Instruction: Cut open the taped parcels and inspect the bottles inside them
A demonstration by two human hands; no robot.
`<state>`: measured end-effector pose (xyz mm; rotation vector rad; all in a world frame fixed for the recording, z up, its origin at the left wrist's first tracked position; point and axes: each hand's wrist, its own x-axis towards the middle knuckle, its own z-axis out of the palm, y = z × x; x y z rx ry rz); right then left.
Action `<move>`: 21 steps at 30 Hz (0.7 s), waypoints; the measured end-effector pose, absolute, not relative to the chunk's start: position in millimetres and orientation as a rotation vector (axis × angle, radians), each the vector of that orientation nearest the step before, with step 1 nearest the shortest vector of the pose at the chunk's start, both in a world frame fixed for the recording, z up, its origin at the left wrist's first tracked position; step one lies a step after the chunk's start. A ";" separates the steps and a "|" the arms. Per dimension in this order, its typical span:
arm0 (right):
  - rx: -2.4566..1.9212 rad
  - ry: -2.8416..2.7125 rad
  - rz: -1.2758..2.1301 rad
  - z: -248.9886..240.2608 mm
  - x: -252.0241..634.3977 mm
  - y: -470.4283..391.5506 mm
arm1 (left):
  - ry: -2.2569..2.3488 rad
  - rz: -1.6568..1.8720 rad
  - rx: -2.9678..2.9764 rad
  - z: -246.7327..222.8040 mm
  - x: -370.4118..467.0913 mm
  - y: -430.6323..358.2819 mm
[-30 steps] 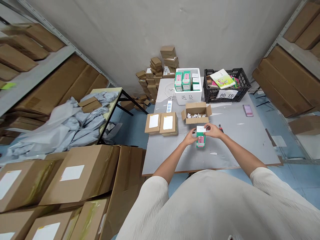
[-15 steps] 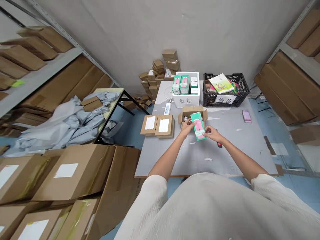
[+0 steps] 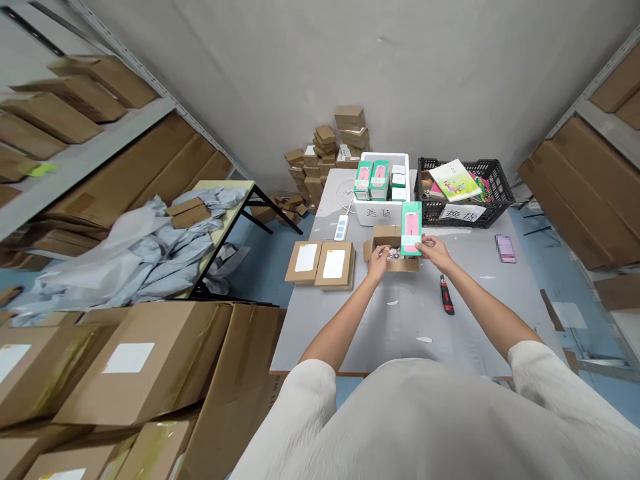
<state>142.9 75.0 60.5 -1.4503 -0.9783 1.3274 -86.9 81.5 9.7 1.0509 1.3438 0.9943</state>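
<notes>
My right hand (image 3: 434,253) grips the lower right corner of a green and pink product box (image 3: 411,229), which stands upright in the air. Behind and left of it is an open cardboard box (image 3: 404,265) with its flaps spread and some crumpled white packing inside. My left hand (image 3: 379,263) is at the front left rim of this cardboard box, fingers closed on its edge; the fingertips are partly hidden. A red and black utility knife (image 3: 447,295) lies on the table below my right hand.
Two closed cartons with white labels (image 3: 333,264) sit on the left of the table (image 3: 350,333), near a power strip (image 3: 341,227). Behind stand a white bin (image 3: 365,212) of similar green boxes and a black crate (image 3: 500,210) with books. A phone (image 3: 505,249) lies right.
My left hand has let go of the green and pink box and moved to the cardboard box's rim. My right hand has lifted the product box up and to the right. The view has shifted slightly.
</notes>
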 end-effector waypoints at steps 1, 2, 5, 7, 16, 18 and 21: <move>-1.460 -0.963 1.310 63.2 141.8 89.1 | 1.348 0.980 1.063 6.6 -90.9 84.6; -1.473 -0.949 1.294 65.7 140.5 103.9 | 1.347 0.971 1.073 3.9 -95.0 88.0; -1.501 -0.925 1.254 71.6 135.0 150.2 | 1.325 0.952 1.096 -2.3 -107.2 99.6; -1.520 -0.905 1.235 72.9 130.5 180.6 | 1.314 0.932 1.111 -5.2 -114.7 107.7; -1.565 -0.916 1.114 64.6 118.2 300.3 | 1.275 0.951 1.018 -22.0 -136.5 138.0; -1.572 -0.981 1.066 61.8 116.8 320.6 | 1.277 0.944 1.018 -27.4 -139.5 142.3; -1.612 -1.031 1.011 55.8 114.2 343.3 | 1.289 0.929 1.051 -34.4 -143.7 148.0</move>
